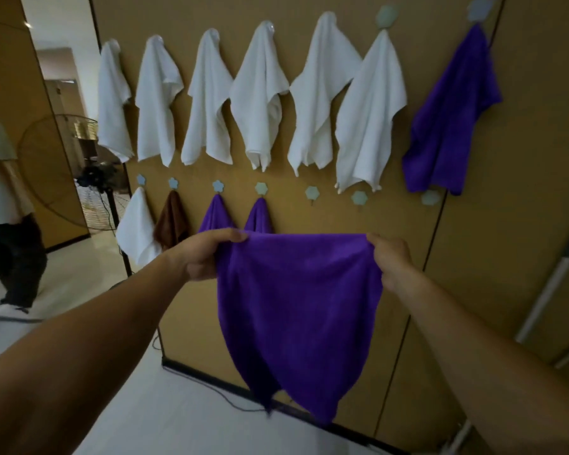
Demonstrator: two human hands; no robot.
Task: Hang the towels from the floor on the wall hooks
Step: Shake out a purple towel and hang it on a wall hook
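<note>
L hand (201,257) & R hand (391,261) pinch purple towel's (296,310) top corners, spread before wall hooks (312,193).

Both arms are showing bare along their whole visible length. The left forearm (96,339) is appearing very broad at the lower left corner and tapering toward the wrist, and the right forearm (473,343) is tapering the same way from the lower right edge. The left hand (204,254) and the right hand (391,261) are showing bare as well, with the knuckles and thumb of each looking soft and slightly blurred, so finer detail is staying unreadable.
</note>
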